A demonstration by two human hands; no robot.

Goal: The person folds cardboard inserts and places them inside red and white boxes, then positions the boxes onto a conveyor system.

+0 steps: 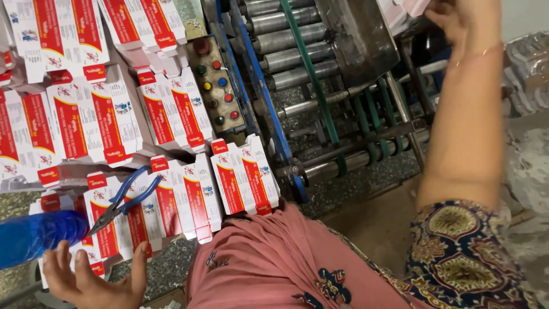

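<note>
My left hand (94,277) is at the bottom left, fingers spread and palm up, holding nothing. It lies just below a blue plastic bottle (34,234) and a stack of flattened red and white cartons (171,200). Blue-handled pliers (123,197) rest on those cartons, close above my left hand. My right hand (454,17) reaches up to the top right, near the machine's feed end, where pale flat cartons (400,10) sit. The frame's top edge cuts off its fingers, and whether it grips anything is hidden.
Stacks of flat cartons (86,120) cover the left. A control box with coloured buttons (220,86) stands beside a machine with metal rollers (291,57) and green belts (311,74). Pink cloth (269,263) lies over my lap.
</note>
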